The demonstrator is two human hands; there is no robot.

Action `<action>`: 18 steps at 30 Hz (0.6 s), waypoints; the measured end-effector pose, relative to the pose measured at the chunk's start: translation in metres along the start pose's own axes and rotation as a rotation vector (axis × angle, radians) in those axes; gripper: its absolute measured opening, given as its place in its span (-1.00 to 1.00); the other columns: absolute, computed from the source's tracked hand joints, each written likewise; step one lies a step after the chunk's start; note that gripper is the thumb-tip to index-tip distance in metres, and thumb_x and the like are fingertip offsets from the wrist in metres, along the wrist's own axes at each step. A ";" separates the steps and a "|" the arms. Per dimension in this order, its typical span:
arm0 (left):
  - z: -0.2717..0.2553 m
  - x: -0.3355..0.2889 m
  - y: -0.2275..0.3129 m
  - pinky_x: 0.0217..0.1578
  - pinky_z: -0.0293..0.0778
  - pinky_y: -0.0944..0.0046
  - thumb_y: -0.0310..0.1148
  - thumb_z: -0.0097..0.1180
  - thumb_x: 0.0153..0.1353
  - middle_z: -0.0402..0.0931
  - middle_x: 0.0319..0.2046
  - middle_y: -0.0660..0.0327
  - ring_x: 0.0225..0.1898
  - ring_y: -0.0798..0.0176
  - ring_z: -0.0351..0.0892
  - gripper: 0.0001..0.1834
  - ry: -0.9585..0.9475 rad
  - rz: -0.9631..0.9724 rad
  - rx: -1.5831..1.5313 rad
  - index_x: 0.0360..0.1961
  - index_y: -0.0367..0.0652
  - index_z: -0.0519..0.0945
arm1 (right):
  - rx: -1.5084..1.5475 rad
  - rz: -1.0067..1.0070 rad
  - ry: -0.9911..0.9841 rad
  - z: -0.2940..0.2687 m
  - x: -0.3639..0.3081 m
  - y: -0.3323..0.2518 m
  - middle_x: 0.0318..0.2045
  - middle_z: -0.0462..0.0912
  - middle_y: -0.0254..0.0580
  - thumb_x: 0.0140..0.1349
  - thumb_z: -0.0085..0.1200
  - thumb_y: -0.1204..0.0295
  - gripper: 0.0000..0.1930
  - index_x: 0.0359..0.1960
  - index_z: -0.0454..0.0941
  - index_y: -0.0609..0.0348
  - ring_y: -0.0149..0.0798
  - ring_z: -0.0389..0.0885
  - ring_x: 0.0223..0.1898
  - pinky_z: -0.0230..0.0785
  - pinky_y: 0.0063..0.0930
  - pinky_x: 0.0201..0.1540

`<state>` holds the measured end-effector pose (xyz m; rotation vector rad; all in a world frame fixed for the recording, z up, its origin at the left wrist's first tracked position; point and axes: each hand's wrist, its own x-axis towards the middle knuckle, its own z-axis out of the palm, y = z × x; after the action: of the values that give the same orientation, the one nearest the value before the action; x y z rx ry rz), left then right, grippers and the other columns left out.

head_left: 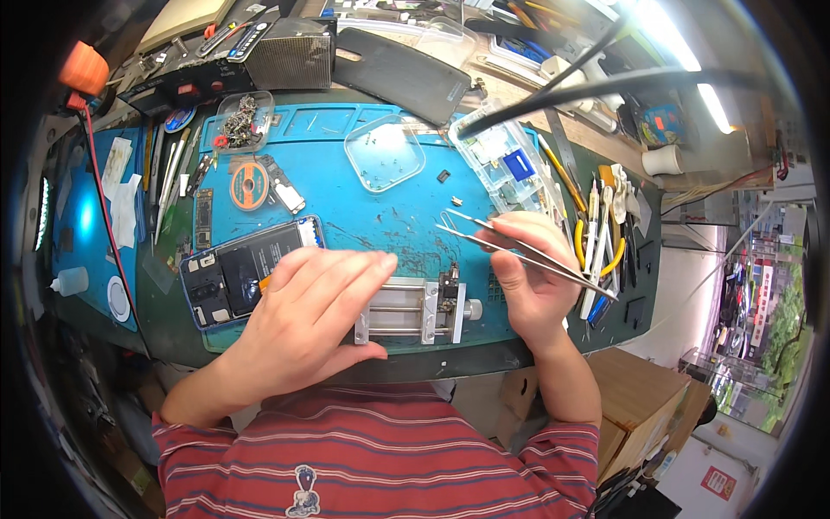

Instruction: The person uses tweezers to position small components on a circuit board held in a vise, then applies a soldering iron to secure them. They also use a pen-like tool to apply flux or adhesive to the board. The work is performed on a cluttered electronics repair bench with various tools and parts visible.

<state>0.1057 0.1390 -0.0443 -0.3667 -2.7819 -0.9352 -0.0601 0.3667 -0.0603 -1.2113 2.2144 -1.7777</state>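
Metal tweezers (482, 241) are gripped between the thumb and fingers of my right hand (540, 272), their tips pointing left above the blue mat. My left hand (307, 298) has its fingers stretched out and its thumb apart. It hovers over the left end of a small metal clamping fixture (402, 316) and hides part of it; whether it touches the fixture I cannot tell. A dark small part sits at the fixture's right jaw. Left of the fixture lies an opened phone (233, 281) with its battery showing, partly covered by my left hand.
On the blue mat (337, 216) stand a clear lid (385, 154), a solder wire spool (249, 186), a tub of screws (245, 121) and a compartment box (501, 156). Hand tools (601, 225) crowd the right side. A black cable (596, 88) crosses overhead. A bottle (71, 281) lies far left.
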 end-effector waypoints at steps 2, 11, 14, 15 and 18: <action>-0.001 0.005 0.007 0.13 0.34 -0.02 -0.21 0.53 -0.14 0.50 0.12 0.07 0.11 0.05 0.51 -0.12 -0.062 -0.019 0.073 0.25 -0.27 0.46 | -0.041 -0.070 0.055 -0.005 0.002 -0.010 -0.22 0.70 -0.05 0.24 0.34 0.49 -0.73 -0.05 0.66 0.31 -0.26 0.68 -0.28 0.51 -0.43 -0.16; 0.007 0.004 0.024 0.06 0.52 0.05 -0.41 0.50 -0.13 0.50 0.08 0.03 0.04 -0.05 0.56 -0.23 -0.029 0.037 0.143 0.20 -0.27 0.53 | -0.135 0.324 -0.065 -0.025 -0.058 -0.042 -0.10 0.73 -0.06 0.52 -0.06 0.51 -0.67 0.26 0.46 0.25 -0.32 0.71 -0.13 0.56 -0.50 -0.13; 0.004 0.010 0.021 0.00 0.57 0.11 -0.45 0.50 -0.08 0.50 0.06 0.04 0.03 -0.01 0.59 -0.25 -0.068 -0.026 -0.035 0.21 -0.24 0.52 | 0.122 0.441 0.017 -0.015 -0.078 -0.040 -0.11 0.76 -0.07 0.47 0.04 0.47 -0.68 0.22 0.46 0.21 -0.30 0.75 -0.14 0.56 -0.45 -0.07; -0.002 0.008 0.018 0.02 0.57 0.12 -0.44 0.51 -0.08 0.50 0.07 0.03 0.04 0.00 0.59 -0.24 -0.060 -0.004 -0.042 0.23 -0.25 0.52 | 0.196 0.413 0.063 -0.010 -0.083 -0.041 -0.10 0.76 -0.08 0.46 0.06 0.47 -0.67 0.21 0.46 0.21 -0.30 0.75 -0.13 0.56 -0.45 -0.06; -0.017 0.011 0.005 0.09 0.52 0.12 -0.40 0.54 -0.10 0.50 0.11 0.04 0.09 0.02 0.55 -0.18 -0.064 0.084 -0.070 0.27 -0.24 0.51 | 0.418 0.353 0.151 0.003 -0.094 -0.054 0.00 0.71 -0.09 0.36 0.20 0.51 -0.62 0.19 0.48 0.20 -0.32 0.71 -0.04 0.57 -0.41 -0.02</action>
<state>0.0981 0.1341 -0.0257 -0.5289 -2.7711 -1.0203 0.0349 0.4187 -0.0541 -0.5831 1.8344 -2.0783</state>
